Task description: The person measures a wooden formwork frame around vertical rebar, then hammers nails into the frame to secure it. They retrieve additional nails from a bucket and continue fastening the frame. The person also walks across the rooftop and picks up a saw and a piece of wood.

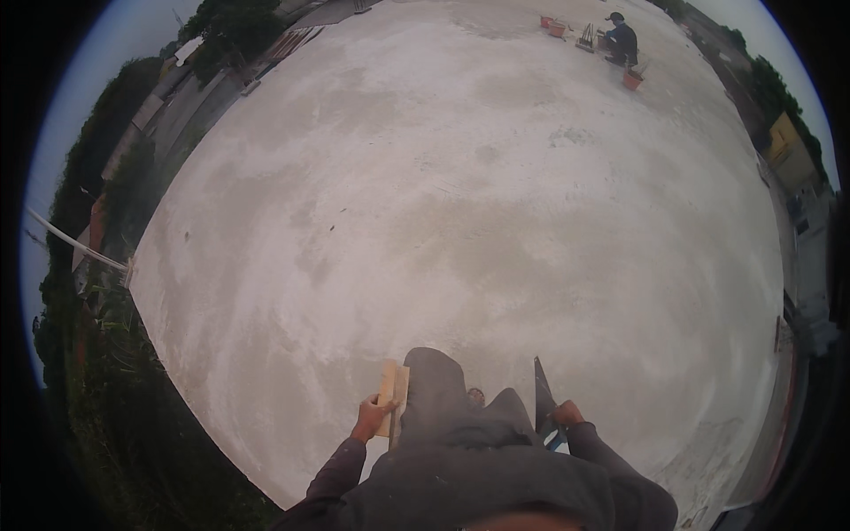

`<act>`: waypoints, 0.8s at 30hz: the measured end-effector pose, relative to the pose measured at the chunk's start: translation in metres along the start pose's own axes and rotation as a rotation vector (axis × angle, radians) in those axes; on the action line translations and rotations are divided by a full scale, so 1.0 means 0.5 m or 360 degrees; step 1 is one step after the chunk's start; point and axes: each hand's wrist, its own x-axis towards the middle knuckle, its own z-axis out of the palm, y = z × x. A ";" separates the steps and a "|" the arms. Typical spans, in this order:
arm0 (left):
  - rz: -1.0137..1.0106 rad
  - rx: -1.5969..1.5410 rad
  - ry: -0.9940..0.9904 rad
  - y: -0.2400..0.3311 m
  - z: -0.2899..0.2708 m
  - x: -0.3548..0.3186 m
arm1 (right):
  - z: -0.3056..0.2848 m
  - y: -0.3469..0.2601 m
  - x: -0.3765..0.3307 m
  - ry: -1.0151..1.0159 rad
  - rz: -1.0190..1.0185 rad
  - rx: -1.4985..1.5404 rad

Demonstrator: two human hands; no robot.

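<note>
A wooden float (392,396) is gripped by the left hand (372,414), fingers wrapped shut; a dark steel trowel (541,389) is clutched in the right hand (567,413). Both tools are carried at hip level over the concrete slab (460,203), apparently between smoothing passes; lowering them flat seems called for next.

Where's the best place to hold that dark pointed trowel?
Probably at its handle end, where the right hand already grips the dark pointed metal trowel, coming from the person's right side. The flat blade tapers upward to a thin point, a poor grip.
</note>
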 end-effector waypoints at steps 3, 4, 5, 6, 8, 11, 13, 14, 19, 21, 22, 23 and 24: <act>0.0135 0.0094 -0.0029 0.126 0.032 0.095 | -0.094 -0.104 0.026 0.0137 -0.0078 0.0048; 0.0148 0.0074 -0.0027 0.158 0.042 0.132 | -0.124 -0.141 0.031 0.0277 -0.0077 0.0022; 0.0154 0.0055 -0.0022 0.186 0.049 0.169 | -0.159 -0.172 0.038 0.0243 -0.0040 0.0052; -0.0048 0.0136 -0.0203 0.214 0.054 0.216 | -0.194 -0.203 0.052 0.0214 0.0009 0.0075; -0.0333 0.0223 -0.0434 0.261 0.065 0.323 | -0.250 -0.264 0.090 0.0169 0.0084 0.0089; -0.0093 0.0515 -0.0692 0.342 0.086 0.515 | -0.330 -0.353 0.190 0.0111 0.0103 -0.0001; -0.0301 0.0224 -0.0707 0.423 0.057 0.649 | -0.356 -0.392 0.239 -0.0036 0.0114 -0.0198; -0.0377 0.0064 -0.0747 0.491 0.051 0.732 | -0.370 -0.432 0.273 0.0150 0.0168 -0.0074; -0.0692 -0.0366 -0.0884 0.765 0.071 0.928 | -0.480 -0.539 0.348 0.0262 0.0132 -0.0047; -0.0691 -0.0234 -0.0929 0.894 0.077 1.016 | -0.541 -0.609 0.371 0.0327 0.0444 0.0448; -0.0716 -0.0186 -0.0937 0.957 0.082 1.069 | -0.574 -0.650 0.389 0.0357 0.0576 0.0683; -0.0738 -0.0146 -0.0943 1.017 0.091 1.124 | -0.604 -0.693 0.409 0.0304 0.0568 0.0649; -0.0686 -0.0138 -0.0909 1.076 0.100 1.183 | -0.635 -0.739 0.437 0.0235 0.0533 0.0606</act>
